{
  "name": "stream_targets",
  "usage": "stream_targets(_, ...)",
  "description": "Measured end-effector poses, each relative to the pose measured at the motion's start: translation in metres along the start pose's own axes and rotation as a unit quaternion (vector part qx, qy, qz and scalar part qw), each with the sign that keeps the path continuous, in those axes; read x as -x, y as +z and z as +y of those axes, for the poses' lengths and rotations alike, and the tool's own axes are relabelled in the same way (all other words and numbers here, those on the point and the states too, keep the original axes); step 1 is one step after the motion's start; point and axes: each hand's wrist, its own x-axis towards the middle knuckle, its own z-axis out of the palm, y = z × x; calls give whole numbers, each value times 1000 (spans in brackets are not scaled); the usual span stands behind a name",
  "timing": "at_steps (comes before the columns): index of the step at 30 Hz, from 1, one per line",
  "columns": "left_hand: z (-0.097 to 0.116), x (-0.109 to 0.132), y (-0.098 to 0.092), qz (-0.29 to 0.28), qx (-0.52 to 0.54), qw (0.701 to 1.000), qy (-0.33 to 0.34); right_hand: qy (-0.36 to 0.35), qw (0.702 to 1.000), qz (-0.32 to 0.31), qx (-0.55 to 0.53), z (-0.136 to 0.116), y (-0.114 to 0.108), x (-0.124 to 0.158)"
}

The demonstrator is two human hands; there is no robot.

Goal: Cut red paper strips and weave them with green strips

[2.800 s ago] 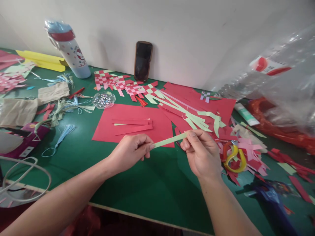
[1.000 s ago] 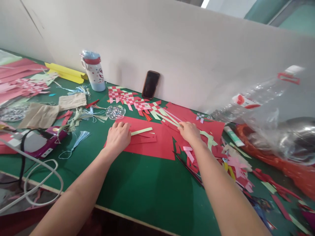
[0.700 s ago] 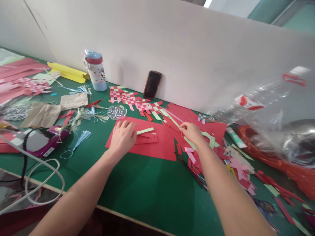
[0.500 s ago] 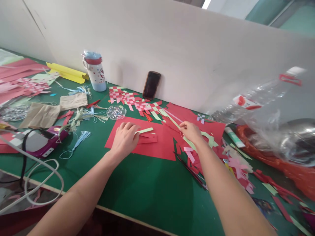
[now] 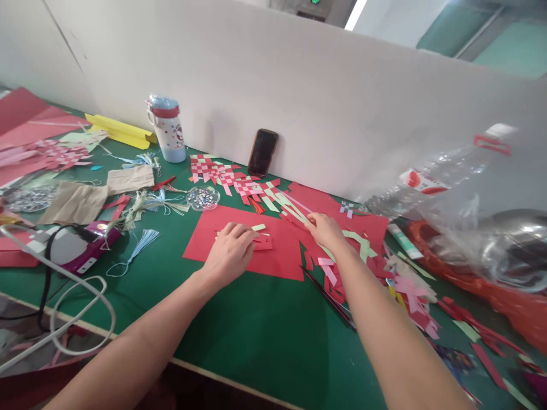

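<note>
Left hand (image 5: pixel 233 250): palm down on the red sheet (image 5: pixel 199 247) mid-counter, fingers laid loosely together over the loose red strips (image 5: pixel 264 244) and the near end of a pale green strip (image 5: pixel 258 227). It is pressing, not pinching, as far as shows.

Right hand (image 5: pixel 327 230): fingers curled into the heap of green strips (image 5: pixel 361 242) just right of the sheet. Cannot tell whether you pinch one.

Risks, as judged:
- Flat pressure alone pins your strips, so a sideways drag of the left hand could skew or crease them.
- The heap is tangled (strips cross each other), and a sharp pull could tear one or drag its neighbours along.
- The bead dish (image 5: pixel 203 197) sits just beyond the sheet's far edge, so shoving the sheet could nudge it.
- Your right forearm hangs over the dark sticks (image 5: pixel 329 296), and a sweep could scatter them across the counter (image 5: pixel 265 336).
</note>
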Motion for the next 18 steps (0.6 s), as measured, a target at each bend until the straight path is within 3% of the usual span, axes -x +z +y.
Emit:
stream_targets(10, 4, 2, 5, 2, 40, 999, 32, 49, 998, -40, -23, -5, -1, 2)
stream_targets(13, 6, 1, 6, 3, 43, 998, 35, 39, 998, -1, -43, -9, -10, 5)
stream_targets(18, 10, 1, 3, 28, 45, 998, 21, 11, 982, 139, -130, -22, -40, 27)
